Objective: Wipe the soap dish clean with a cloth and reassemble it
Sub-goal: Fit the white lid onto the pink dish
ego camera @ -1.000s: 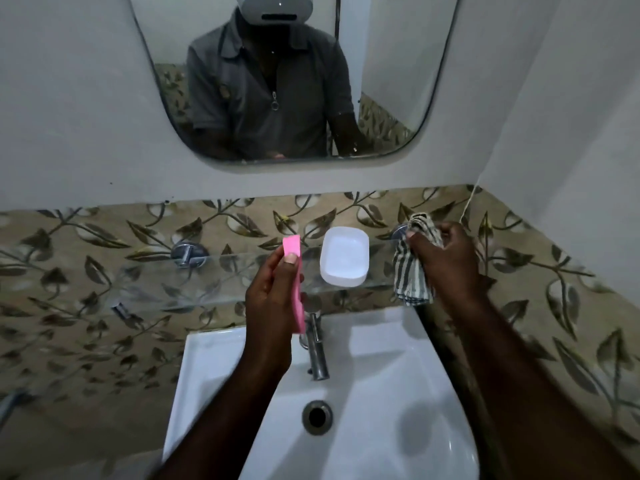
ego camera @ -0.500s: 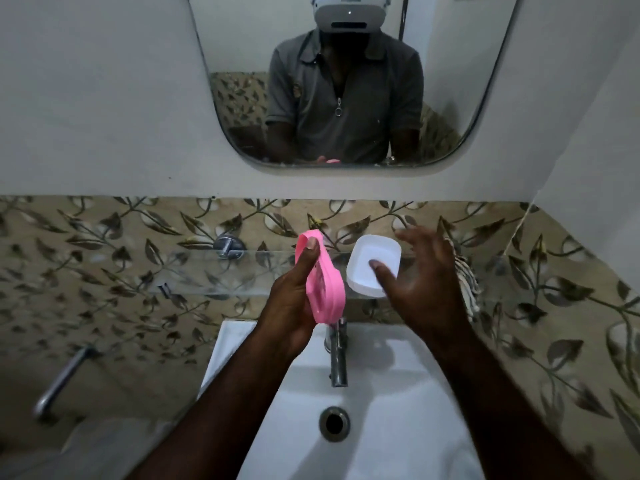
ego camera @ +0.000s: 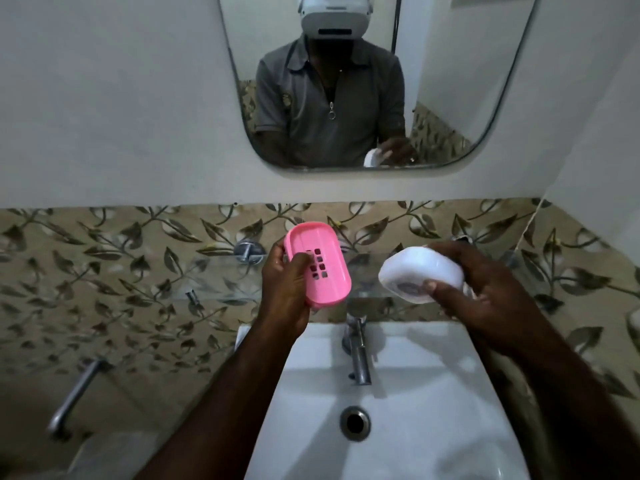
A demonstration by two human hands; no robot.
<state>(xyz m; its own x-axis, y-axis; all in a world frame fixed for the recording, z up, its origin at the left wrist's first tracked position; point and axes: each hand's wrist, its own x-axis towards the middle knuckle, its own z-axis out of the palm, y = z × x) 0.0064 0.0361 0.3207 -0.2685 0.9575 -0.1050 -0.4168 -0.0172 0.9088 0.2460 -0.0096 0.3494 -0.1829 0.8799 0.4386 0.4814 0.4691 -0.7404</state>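
Observation:
My left hand [ego camera: 287,289] grips the pink slotted soap dish insert [ego camera: 320,263], its drain holes facing me, thumb lying across its inner face. My right hand [ego camera: 485,292] holds the white soap dish base [ego camera: 415,275] lifted above the glass shelf [ego camera: 221,278], thumb on its near edge and fingers curled behind it. The two parts are apart, side by side over the sink. The striped cloth is hidden from view behind my right hand.
A white washbasin [ego camera: 433,410] with a chrome tap [ego camera: 356,355] and drain [ego camera: 355,422] lies below my hands. A mirror [ego camera: 346,81] hangs on the wall above. A second chrome tap [ego camera: 74,396] juts out at lower left. The right wall stands close.
My right hand let go of the striped cloth, reached to the shelf and picked up the white base. My left hand turned the pink insert from edge-on to face me.

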